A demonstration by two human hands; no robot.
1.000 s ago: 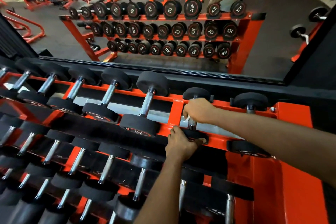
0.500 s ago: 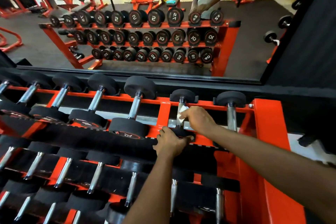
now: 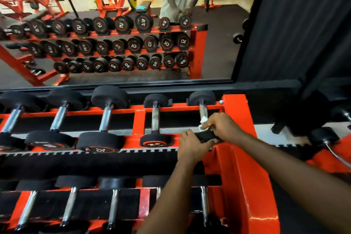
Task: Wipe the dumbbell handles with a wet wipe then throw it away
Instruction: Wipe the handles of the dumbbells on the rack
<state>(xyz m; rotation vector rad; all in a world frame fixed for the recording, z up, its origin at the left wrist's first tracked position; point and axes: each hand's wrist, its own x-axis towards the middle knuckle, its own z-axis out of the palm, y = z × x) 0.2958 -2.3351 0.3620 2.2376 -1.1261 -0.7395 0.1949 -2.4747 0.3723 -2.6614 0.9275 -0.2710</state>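
Along the wall below a wide mirror (image 3: 114,24) stands the tiered orange steel rack (image 3: 235,116), its rows filled with black rubber-headed dumbbells with chrome handles. The one being worked on is the rightmost dumbbell of the top row (image 3: 202,99), lying just left of the rack's end post, with a neighbouring dumbbell (image 3: 155,119) beside it on the left. The left hand (image 3: 191,148) is closed over that dumbbell's near head, pinning it in its cradle. The right hand (image 3: 223,126) is curled around the near part of the handle, fingers clamped on the small white wet wipe (image 3: 204,120), which shows bunched at the knuckles and touching the chrome.

To do this stroke well, I judge the wipe should wrap fully round the bar and travel from near head to far head with a slight twist, so the underside gets covered too. The bracing hand should hold the head firm against rolling. The wipe looks crumpled; spreading it would clean more per pass.
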